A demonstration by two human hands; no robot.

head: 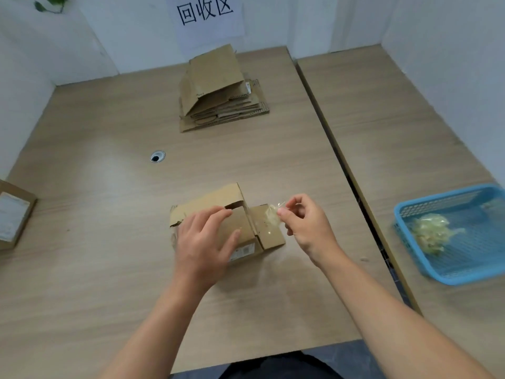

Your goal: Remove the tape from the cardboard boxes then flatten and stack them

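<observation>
Dark clothing of the person fills the bottom edge of the head view. Two bare forearms reach from it over the wooden table to a small cardboard box, which lies on the table mid-frame with its flaps open. The left hand lies over the box's top, fingers spread along the upper edge and thumb down the front face, holding it. The right hand, just right of the box, pinches a strip of clear yellowish tape between thumb and forefinger. The strip's other end sticks to the box's right flap. Well beyond the box, by the far wall, sits a stack of flattened boxes, its top piece partly sprung up, under a paper sign. Far right of the box, on a neighbouring table, a blue basket holds a wad of peeled tape. Far left of the box, at the frame edge, lies another box with a label. Between the box and the stack, off to the left, a cable hole is set in the table
</observation>
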